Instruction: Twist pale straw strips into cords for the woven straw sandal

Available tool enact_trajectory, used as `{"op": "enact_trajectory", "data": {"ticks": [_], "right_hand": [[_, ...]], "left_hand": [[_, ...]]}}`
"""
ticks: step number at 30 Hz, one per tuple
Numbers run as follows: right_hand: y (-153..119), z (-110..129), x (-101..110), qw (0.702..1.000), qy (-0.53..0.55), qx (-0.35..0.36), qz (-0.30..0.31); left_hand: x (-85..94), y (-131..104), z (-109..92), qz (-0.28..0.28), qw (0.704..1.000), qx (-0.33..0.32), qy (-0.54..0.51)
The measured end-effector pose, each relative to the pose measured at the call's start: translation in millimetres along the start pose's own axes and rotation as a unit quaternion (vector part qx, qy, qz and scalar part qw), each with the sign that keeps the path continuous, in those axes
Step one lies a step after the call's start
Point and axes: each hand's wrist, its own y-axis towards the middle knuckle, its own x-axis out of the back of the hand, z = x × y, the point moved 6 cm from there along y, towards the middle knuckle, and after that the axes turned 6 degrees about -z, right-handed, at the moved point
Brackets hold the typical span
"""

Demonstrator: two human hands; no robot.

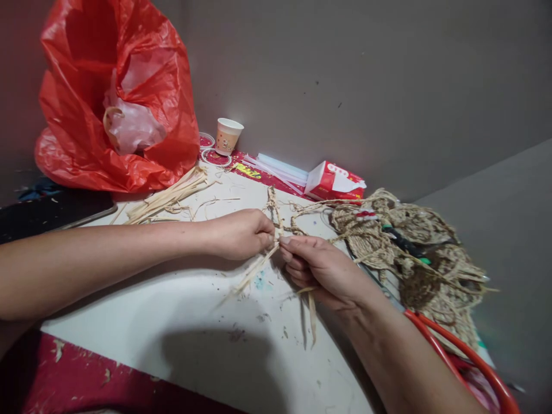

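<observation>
While left hand (248,234) and right hand (319,264) pinch one straw braid (271,200), one cup (227,140), one red bag (175,123)

Red bag (172,98) cut off above; black slab (47,211) at left; straw tips (238,287) blurred

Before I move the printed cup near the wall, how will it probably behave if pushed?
The printed cup is probably light and easily dented, as it looks like thin paper. It may tip if pushed near the rim, because it narrows toward its base. Its inside bottom is hidden, so any contents could change this.
</observation>
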Motion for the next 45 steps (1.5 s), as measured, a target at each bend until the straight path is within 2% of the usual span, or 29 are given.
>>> {"op": "enact_trajectory", "data": {"ticks": [4,8,14,16,18,19,20,21,22,24,25,26,27,29,31,33,36,40,45], "right_hand": [[-4,0,-2,0.999,0.001,0.021,-0.048],[-7,-3,-10,0.996,0.026,0.038,-0.073],[-9,-6,-16,0.994,0.041,0.027,-0.097],[-10,-6,-13,0.994,0.036,0.011,-0.1],[-10,-4,-9,0.995,0.041,-0.001,-0.095],[-10,-3,-7,0.995,0.046,-0.002,-0.088],[-9,-1,-4,0.995,0.052,-0.001,-0.08],[-9,2,-2,0.996,0.056,0.002,-0.072],[-9,4,0,0.996,0.059,0.006,-0.064],[-8,6,1,0.997,0.063,0.008,-0.044],[-8,7,1,0.997,0.065,0.006,-0.034],[-7,7,0,0.998,0.066,0.003,-0.024],[-7,7,-1,0.998,0.067,-0.001,-0.016],[-6,5,-3,0.998,0.065,-0.005,-0.003],[-6,4,-4,0.998,0.057,-0.008,0.003],[-5,2,-2,0.999,0.045,-0.011,0.005],[-4,1,1,1.0,0.014,-0.013,0.014],[-5,2,5,0.998,-0.054,-0.007,0.033],[-5,6,6,0.986,-0.158,0.039,0.03]], "left_hand": [[1.7,-8,-13,-0.05,0.991,0.005,0.127],[-15.9,-18,-19,-0.057,0.965,-0.017,0.256],[-38.3,-30,-24,-0.051,0.956,-0.094,0.272],[-44.8,-38,-32,0.004,0.955,-0.111,0.274],[-51.0,-48,-43,0.105,0.952,-0.124,0.258],[-49.9,-51,-48,0.139,0.956,-0.122,0.229],[-45.0,-52,-52,0.15,0.964,-0.114,0.187],[-37.5,-49,-54,0.142,0.974,-0.102,0.142],[-24.4,-42,-54,0.087,0.989,-0.082,0.086],[0.0,-26,-44,-0.031,0.998,-0.045,0.02],[15.4,-18,-34,-0.136,0.99,-0.008,-0.042],[22.7,-12,-21,-0.196,0.974,0.035,-0.106],[19.3,-6,-8,-0.189,0.964,0.081,-0.167],[-3.2,2,10,-0.091,0.938,0.17,-0.288],[-23.3,2,16,-0.01,0.91,0.211,-0.357],[-28.5,-1,16,-0.007,0.907,0.202,-0.37],[-22.4,-2,14,-0.031,0.934,0.154,-0.321],[-13.5,1,14,-0.023,0.963,0.121,-0.239],[-14.3,3,20,0.003,0.961,0.129,-0.244]]}}
